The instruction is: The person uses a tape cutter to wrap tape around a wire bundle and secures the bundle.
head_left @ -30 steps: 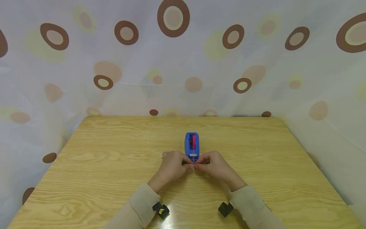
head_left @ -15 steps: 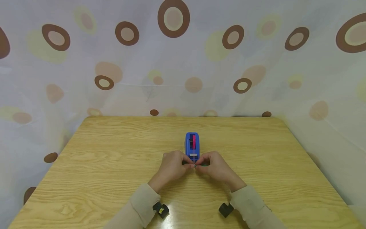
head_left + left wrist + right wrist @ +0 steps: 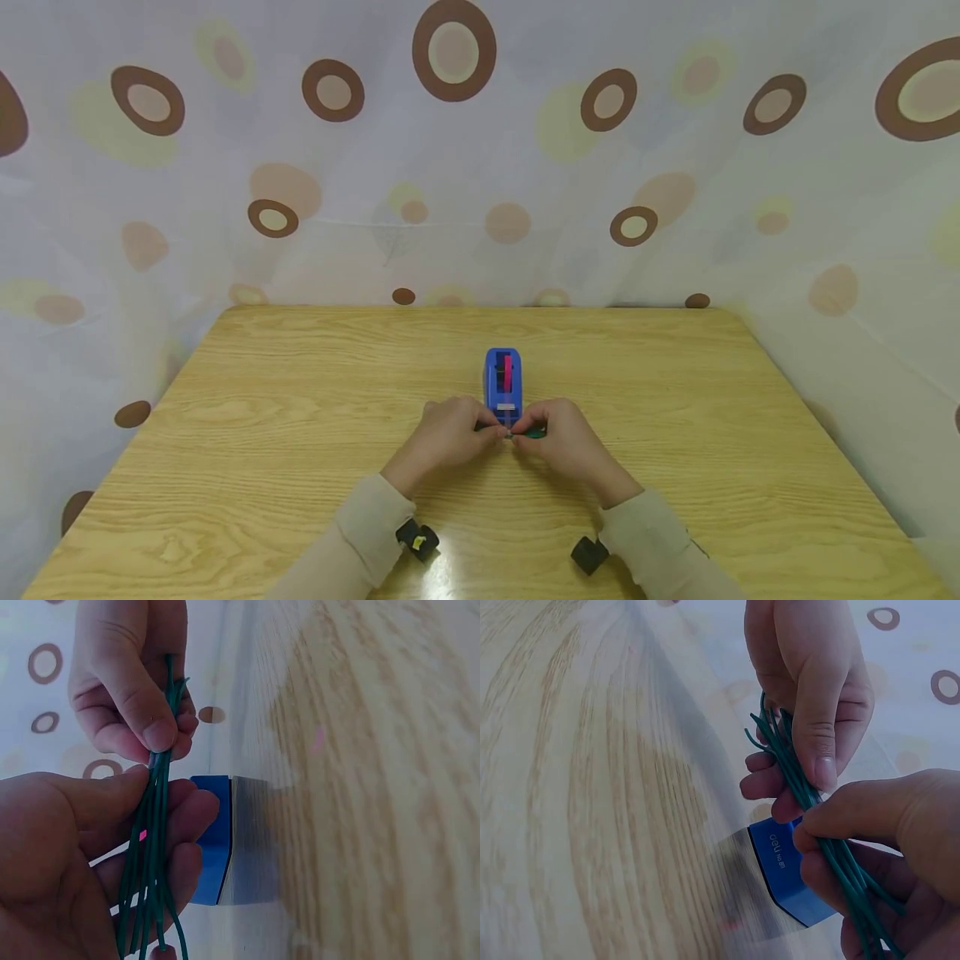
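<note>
A bundle of thin green wires (image 3: 155, 806) passes through both hands, its loose ends fanning out at either side. My left hand (image 3: 452, 432) pinches it near the middle between thumb and fingers. Right up against those fingertips, my right hand (image 3: 562, 433) also pinches the bundle. A small shiny patch shows on the wires where the thumbs meet. Just beyond the fingertips stands a blue tape dispenser (image 3: 492, 383), with a pink tape core (image 3: 508, 373) inside. A faint clear strip runs from its front toward the fingers.
The wooden table (image 3: 315, 375) spreads under both arms. A curtain (image 3: 480, 150) with brown ring patterns hangs behind and beside it. Black wrist cameras sit below the left cuff (image 3: 378, 504) and the right cuff (image 3: 637, 512).
More of the green wires shows between the right thumb and fingers than before. Both hands keep almost the same place, and the dispenser stays put.
</note>
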A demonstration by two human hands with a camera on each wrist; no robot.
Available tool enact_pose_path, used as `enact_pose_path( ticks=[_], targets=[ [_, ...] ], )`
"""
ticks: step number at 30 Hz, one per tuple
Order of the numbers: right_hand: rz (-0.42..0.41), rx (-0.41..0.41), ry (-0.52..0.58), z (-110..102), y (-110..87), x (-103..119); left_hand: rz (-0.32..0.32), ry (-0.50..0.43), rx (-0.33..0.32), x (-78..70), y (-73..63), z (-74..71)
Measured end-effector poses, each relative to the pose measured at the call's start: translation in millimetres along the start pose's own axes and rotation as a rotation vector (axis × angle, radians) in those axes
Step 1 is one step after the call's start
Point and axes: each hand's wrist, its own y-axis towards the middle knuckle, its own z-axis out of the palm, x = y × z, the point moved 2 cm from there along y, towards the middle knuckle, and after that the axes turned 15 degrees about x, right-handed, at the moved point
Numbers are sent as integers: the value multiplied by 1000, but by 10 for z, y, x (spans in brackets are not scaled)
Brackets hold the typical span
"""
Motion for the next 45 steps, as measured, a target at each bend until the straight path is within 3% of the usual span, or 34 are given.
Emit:
enact_pose_path(
  ticks=[10,18,32,45],
  targets=[
    [32,-43,-95,33,-10,40,-5,25,58,-1,4,-31],
    [50,-59,-86,35,0,53,-26,-1,-12,9,4,-10],
    [25,-14,-22,-6,-1,1,2,66,-127,-32,-6,29],
    [38,17,38,-3,4,-11,3,69,-158,-38,6,48]
  ],
)
